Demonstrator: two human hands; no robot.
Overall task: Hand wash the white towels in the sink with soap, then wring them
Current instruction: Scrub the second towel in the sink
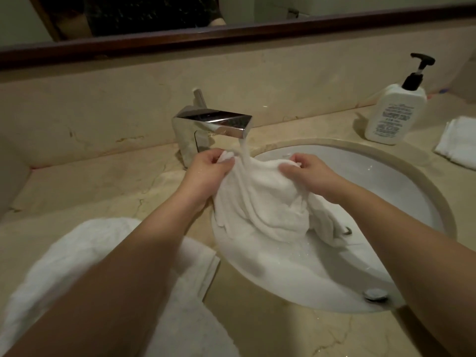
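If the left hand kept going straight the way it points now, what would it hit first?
Probably the faucet. The left hand, gripping the towel, points up and away toward the faucet base just beyond its knuckles; depth is unclear, so it might pass under the spout.

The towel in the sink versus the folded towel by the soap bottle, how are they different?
The towel in the sink is bunched, under running water, gripped by the left hand and right hand; the folded towel lies flat and untouched on the counter beside the soap bottle. Both are white.

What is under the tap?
Under the tap, running water lands on a white towel gripped by both hands. The sink bottom beneath it is hidden.
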